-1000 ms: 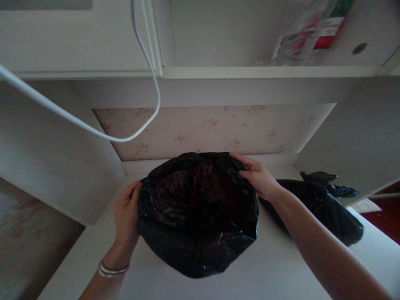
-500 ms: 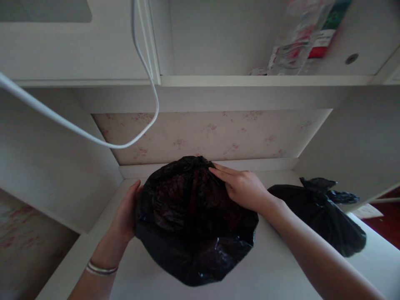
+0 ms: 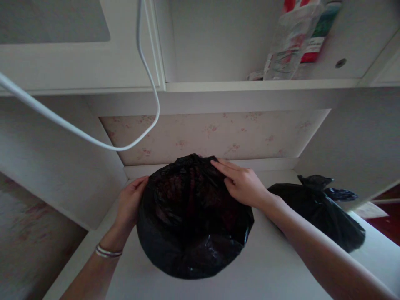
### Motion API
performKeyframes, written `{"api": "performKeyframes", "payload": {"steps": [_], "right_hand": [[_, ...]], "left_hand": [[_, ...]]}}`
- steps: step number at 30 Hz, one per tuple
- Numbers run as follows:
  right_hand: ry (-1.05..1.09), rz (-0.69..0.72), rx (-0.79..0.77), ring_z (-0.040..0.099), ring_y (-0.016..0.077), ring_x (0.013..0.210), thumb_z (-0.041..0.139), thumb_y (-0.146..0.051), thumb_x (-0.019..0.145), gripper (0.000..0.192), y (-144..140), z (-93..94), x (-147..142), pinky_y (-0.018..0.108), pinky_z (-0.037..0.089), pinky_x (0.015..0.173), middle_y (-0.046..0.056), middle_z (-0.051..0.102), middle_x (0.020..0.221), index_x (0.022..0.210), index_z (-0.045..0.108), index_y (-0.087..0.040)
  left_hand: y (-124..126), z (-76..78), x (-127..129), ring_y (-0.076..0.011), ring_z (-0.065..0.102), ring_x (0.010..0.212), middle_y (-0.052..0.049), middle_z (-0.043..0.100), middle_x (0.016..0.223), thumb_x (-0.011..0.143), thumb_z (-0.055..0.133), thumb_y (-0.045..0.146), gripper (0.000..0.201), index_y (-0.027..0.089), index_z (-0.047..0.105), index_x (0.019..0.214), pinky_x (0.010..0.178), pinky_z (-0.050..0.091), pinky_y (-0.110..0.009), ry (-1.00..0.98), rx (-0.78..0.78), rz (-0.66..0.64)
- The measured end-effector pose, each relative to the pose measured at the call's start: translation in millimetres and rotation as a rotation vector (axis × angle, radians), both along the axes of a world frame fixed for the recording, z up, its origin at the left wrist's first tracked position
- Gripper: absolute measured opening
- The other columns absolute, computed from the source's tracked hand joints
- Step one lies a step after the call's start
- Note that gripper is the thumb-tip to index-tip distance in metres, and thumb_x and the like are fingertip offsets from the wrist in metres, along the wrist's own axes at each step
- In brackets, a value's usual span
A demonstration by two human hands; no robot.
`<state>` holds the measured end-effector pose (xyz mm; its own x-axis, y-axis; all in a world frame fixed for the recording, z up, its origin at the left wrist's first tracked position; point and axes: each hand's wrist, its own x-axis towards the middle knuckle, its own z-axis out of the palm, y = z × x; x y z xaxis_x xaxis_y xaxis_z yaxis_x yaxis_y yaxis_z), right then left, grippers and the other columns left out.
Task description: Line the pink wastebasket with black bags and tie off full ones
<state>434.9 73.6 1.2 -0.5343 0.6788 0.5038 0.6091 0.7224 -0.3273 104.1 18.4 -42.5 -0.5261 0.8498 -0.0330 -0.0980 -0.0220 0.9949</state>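
A full black plastic bag (image 3: pixel 190 225) stands on the white desk top (image 3: pixel 275 266) in front of me, with dark reddish contents showing through its loose top. My left hand (image 3: pixel 131 202) grips the bag's left rim; a silver bracelet is on that wrist. My right hand (image 3: pixel 242 183) lies on the bag's top right, fingers stretched flat and pressing the plastic inward toward the middle.
A second black bag (image 3: pixel 315 210), tied shut, lies on the desk to the right. A white cable (image 3: pixel 146 75) hangs in a loop above left. A shelf (image 3: pixel 250 86) overhead carries a clear plastic packet (image 3: pixel 287 41). Flowered wallpaper (image 3: pixel 215 135) backs the recess.
My right hand moved from the bag's far right rim in over the top, folding the plastic toward the middle. The opening has narrowed. The left hand stays on the left rim.
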Motion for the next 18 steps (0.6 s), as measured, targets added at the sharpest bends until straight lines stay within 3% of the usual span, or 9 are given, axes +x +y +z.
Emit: {"api": "performKeyframes", "payload": {"steps": [2, 4, 6, 10, 13, 16, 18], "right_hand": [[0.178, -0.067, -0.168, 0.055, 0.0282, 0.141, 0.053, -0.001, 0.076, 0.075, 7, 0.2, -1, 0.045, 0.041, 0.123, 0.003, 0.057, 0.152, 0.147, 0.059, -0.023], [0.253, -0.049, -0.404, 0.061, 0.0281, 0.135, 0.058, -0.004, 0.075, 0.074, 17, 1.9, -3, 0.046, 0.043, 0.121, 0.005, 0.065, 0.144, 0.147, 0.060, -0.022], [0.264, 0.002, -0.560, 0.068, 0.0283, 0.125, 0.065, -0.012, 0.079, 0.070, 27, 4.8, -6, 0.049, 0.048, 0.117, 0.007, 0.070, 0.137, 0.147, 0.058, -0.022], [0.275, 0.006, -0.522, 0.059, 0.0299, 0.136, 0.070, -0.025, 0.085, 0.059, 49, 11.4, -17, 0.054, 0.035, 0.124, 0.009, 0.064, 0.145, 0.143, 0.062, -0.025], [0.275, 0.046, -0.523, 0.058, 0.0303, 0.137, 0.070, -0.029, 0.086, 0.051, 61, 14.4, -27, 0.054, 0.034, 0.124, 0.010, 0.064, 0.145, 0.137, 0.067, -0.023], [0.283, 0.121, -0.528, 0.059, 0.0258, 0.135, 0.067, -0.026, 0.087, 0.058, 65, 13.9, -34, 0.049, 0.038, 0.123, 0.007, 0.063, 0.146, 0.145, 0.060, -0.024], [0.303, 0.174, -0.465, 0.056, 0.0222, 0.140, 0.063, -0.019, 0.087, 0.064, 62, 12.4, -36, 0.046, 0.034, 0.126, 0.003, 0.059, 0.151, 0.149, 0.055, -0.028]], "left_hand": [[-3, 3.2, 0, -0.0288, 0.065, 0.119, -0.004, 0.080, 0.099, 0.069, 0.085, 0.037, 0.027, 0.022, 0.080, 0.091, 0.093, 0.051, -0.027, 0.053, 0.021, 0.096], [-3, 5.4, 1, -0.0285, 0.063, 0.123, -0.003, 0.080, 0.101, 0.071, 0.083, 0.037, 0.028, 0.023, 0.079, 0.094, 0.095, 0.050, -0.027, 0.043, 0.031, 0.119], [1, 6.5, 0, -0.0295, 0.069, 0.114, -0.005, 0.080, 0.098, 0.073, 0.080, 0.037, 0.028, 0.022, 0.078, 0.096, 0.092, 0.054, -0.031, -0.033, 0.009, 0.055], [12, 8.6, -2, -0.0376, 0.077, 0.090, -0.016, 0.081, 0.089, 0.076, 0.071, 0.044, 0.032, 0.015, 0.079, 0.088, 0.080, 0.061, -0.047, -0.242, -0.145, -0.234], [18, 11.1, -2, -0.0380, 0.077, 0.088, -0.017, 0.081, 0.087, 0.076, 0.073, 0.044, 0.030, 0.017, 0.080, 0.088, 0.080, 0.062, -0.050, -0.307, -0.229, -0.369], [22, 12.0, -2, -0.0366, 0.076, 0.090, -0.016, 0.081, 0.090, 0.073, 0.080, 0.036, 0.025, 0.018, 0.080, 0.090, 0.082, 0.061, -0.050, -0.276, -0.211, -0.371], [24, 10.7, -3, -0.0336, 0.075, 0.094, -0.014, 0.080, 0.094, 0.071, 0.082, 0.031, 0.025, 0.017, 0.079, 0.091, 0.085, 0.060, -0.045, -0.207, -0.129, -0.277]]}}
